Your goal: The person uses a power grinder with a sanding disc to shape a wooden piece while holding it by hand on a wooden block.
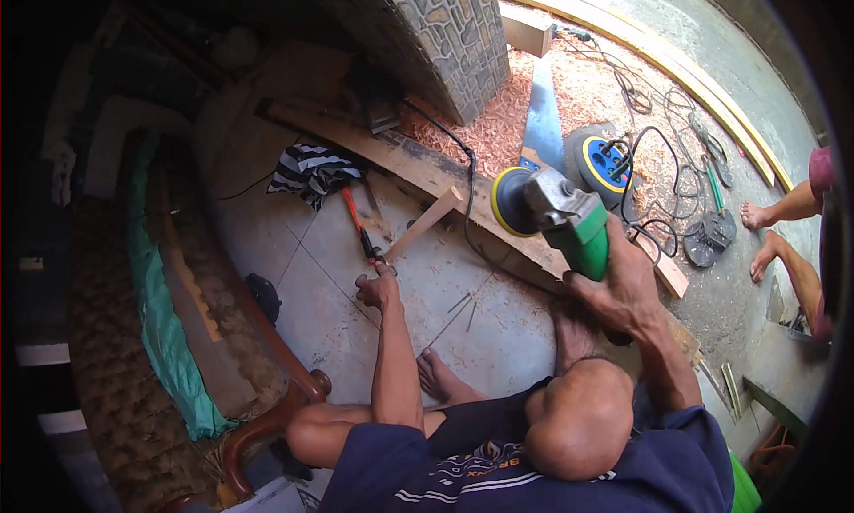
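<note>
My right hand (618, 282) grips a green angle grinder (583, 233) by its body, raised above the floor. A round pad with a yellow edge (509, 202) is fitted on the grinder's grey metal head. Out ahead on the tiles, my left hand (380, 286) has its fingers closed at the black end of a long red-and-black tool (356, 218); its exact kind is unclear. A tapered wooden piece (429, 221) slants up beside that tool. Behind it, a black-and-white striped cloth (313, 171) lies bunched up.
A long plank (400, 162) crosses ahead. Beyond it lie wood shavings (467, 126), a handsaw (544, 113), a blue-and-black cable reel (607, 162) and loose cords. A stone-patterned pillar (454, 42) stands there. At left is a wood-framed sofa (240, 282); another person's feet (761, 255) are at right.
</note>
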The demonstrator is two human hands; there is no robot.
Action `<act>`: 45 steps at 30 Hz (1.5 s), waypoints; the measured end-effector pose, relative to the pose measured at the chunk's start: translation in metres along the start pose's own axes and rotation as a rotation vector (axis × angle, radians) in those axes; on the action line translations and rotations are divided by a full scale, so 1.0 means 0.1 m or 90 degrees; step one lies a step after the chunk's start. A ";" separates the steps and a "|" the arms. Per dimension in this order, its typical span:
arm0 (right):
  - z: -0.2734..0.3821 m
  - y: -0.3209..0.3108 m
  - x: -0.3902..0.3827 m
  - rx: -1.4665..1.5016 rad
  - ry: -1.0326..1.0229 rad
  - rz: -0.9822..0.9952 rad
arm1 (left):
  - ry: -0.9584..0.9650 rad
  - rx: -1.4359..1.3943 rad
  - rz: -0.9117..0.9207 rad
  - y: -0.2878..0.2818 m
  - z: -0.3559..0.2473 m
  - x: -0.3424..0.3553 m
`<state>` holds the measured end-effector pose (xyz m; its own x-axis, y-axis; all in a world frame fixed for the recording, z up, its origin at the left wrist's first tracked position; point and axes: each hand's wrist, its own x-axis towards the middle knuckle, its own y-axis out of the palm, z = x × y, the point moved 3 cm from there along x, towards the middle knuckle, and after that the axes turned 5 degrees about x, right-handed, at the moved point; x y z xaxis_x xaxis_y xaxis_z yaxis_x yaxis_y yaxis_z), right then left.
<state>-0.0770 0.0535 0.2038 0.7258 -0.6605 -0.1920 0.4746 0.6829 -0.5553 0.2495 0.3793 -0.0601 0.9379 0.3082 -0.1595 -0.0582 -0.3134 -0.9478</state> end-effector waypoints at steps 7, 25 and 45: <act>-0.22 -0.04 -0.09 0.028 0.045 -0.023 | -0.124 -0.455 0.413 0.12 0.14 0.65; -0.40 -0.06 -0.18 0.145 0.087 -0.059 | -0.166 -0.569 0.622 0.43 -0.66 -0.29; -0.18 0.51 0.01 -0.040 -0.024 0.117 | 0.490 -0.335 0.098 -1.33 -1.24 -1.62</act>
<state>-0.0605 0.0820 0.1610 0.8162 -0.5137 -0.2644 0.3017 0.7692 -0.5633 0.1482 0.2597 0.1264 0.9119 -0.3888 0.1314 -0.2142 -0.7239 -0.6558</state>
